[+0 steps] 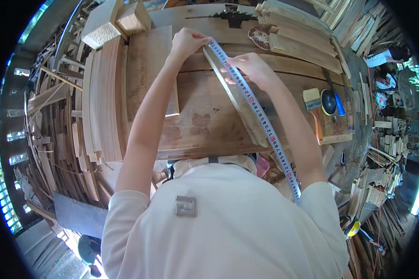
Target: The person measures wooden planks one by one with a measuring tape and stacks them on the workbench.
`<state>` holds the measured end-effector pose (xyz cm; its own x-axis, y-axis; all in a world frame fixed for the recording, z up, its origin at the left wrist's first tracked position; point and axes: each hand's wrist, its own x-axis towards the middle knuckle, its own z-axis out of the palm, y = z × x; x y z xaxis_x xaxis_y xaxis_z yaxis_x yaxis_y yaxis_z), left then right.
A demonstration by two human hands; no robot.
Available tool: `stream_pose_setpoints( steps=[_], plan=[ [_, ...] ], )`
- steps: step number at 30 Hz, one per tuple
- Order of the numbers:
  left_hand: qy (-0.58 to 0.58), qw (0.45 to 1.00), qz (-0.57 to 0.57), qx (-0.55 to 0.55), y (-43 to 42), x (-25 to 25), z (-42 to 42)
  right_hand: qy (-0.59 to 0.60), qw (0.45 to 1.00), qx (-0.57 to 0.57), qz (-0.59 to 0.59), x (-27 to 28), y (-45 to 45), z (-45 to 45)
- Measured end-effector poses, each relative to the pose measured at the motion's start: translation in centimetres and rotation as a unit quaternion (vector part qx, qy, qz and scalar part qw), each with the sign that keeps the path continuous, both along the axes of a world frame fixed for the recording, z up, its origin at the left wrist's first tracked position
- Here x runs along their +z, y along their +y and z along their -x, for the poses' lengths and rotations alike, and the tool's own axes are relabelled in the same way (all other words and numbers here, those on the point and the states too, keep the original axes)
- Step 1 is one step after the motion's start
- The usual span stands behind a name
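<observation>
A white measuring tape [255, 103] with black and red numbers runs from the far part of the bench down past its near edge, towards my right upper arm. Under and beside it, a narrow wooden strip [246, 122] lies slantwise. My left hand [189, 43] is closed in a pinch on the tape's far end, at the strip's end. Further along, my right hand [250, 68] has its thumb and fingers closed around the tape and beside the strip. The tape's case is hidden from view.
The wooden workbench [195, 128] carries stacked boards [108, 100] at left, wood blocks [102, 25] at the far left and planks [305, 49] at far right. A brush [312, 99], a handsaw handle [317, 125] and a blue-handled tool [340, 105] lie at right. A saw blade [233, 16] lies at the back.
</observation>
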<state>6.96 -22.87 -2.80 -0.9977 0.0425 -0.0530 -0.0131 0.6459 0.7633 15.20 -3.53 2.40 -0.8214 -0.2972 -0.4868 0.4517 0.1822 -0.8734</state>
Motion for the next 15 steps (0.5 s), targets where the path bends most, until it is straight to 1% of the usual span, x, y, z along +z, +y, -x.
stream_pose_setpoints(
  steps=[1,3,5,7,9,10,12,13,15],
  plan=[
    [0.019,1.0,0.01,-0.006,0.0,0.0,0.0,-0.011,0.997,0.071,-0.008,0.0,1.1,-0.3],
    [0.05,0.998,0.039,-0.014,0.2,0.6,-0.5,-0.031,0.996,0.083,-0.014,0.2,2.5,-2.2],
    [0.046,0.998,0.04,-0.01,0.2,0.7,-0.6,-0.059,0.994,0.086,-0.026,0.9,3.7,-4.6],
    [0.052,0.998,0.045,-0.007,0.2,0.5,-0.6,-0.076,0.993,0.058,-0.073,1.2,4.9,-6.9],
    [0.045,0.998,0.043,-0.009,0.1,0.3,-0.4,-0.11,0.991,0.048,-0.064,1.8,6.0,-9.3],
    [0.044,0.998,0.042,-0.011,0.2,0.6,-0.5,-0.135,0.99,0.03,-0.039,1.7,6.6,-10.5],
    [0.043,0.998,0.047,-0.016,0.5,1.6,-1.2,-0.15,0.986,0.032,-0.064,2.0,7.4,-12.8],
    [0.042,0.999,0.026,-0.01,0.6,2.4,-1.6,-0.159,0.984,0.005,-0.08,2.3,7.5,-14.0],
    [0.04,0.999,0.006,-0.003,0.7,3.4,-2.0,-0.162,0.984,-0.002,-0.078,1.8,8.3,-16.1]
  ],
)
